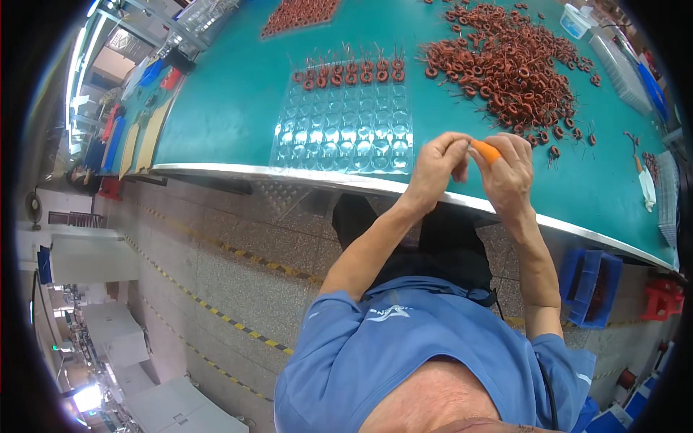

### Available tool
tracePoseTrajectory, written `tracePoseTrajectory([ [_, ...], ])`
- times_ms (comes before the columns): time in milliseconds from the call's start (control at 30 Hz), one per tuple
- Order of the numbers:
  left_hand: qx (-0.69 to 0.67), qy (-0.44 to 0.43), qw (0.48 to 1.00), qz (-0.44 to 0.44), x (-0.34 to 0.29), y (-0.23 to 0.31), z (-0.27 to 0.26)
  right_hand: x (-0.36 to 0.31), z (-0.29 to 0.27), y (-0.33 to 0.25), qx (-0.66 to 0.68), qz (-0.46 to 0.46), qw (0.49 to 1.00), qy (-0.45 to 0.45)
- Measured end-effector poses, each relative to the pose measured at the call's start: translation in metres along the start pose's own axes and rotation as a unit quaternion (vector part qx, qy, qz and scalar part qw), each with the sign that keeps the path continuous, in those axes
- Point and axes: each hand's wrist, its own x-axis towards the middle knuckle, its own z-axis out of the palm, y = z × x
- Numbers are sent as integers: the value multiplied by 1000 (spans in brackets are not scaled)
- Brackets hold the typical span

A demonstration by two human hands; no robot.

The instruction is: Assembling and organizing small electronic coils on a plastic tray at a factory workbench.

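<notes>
My left hand [439, 164] and my right hand [510, 173] meet above the table's front edge, fingertips pinched together. An orange finger cot [486, 151] covers one right fingertip. Whatever the fingers grip is hidden or too small to name. Left of my hands lies a clear plastic blister tray [343, 135] with rows of round pockets. Small reddish-brown ring coils [336, 75] with wire leads fill its far rows, while the nearer pockets hold none. Beyond my right hand spreads a large loose pile of the same ring coils [505, 65].
Another batch of coils [299, 16] sits at the table's far side. On the right are a hand tool [635, 151], a white tube [646, 189] and stacked clear trays [619, 72]. A blue bin [593, 289] stands below the front edge of the green table [224, 108].
</notes>
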Motion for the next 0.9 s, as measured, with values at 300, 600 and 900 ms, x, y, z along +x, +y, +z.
tracePoseTrajectory([
  [300, -41, -46, 998, 9, -7, 19, -4, 18, -6, 4, 150, 114, 982, 8],
  [600, -50, 52, 997, 26, -4, 3, 7, 14, 1, 9, 246, 294, 922, -52],
  [900, -5, 75, 996, 48, -8, 2, -1, 9, 28, 8, 396, 444, 798, -93],
])
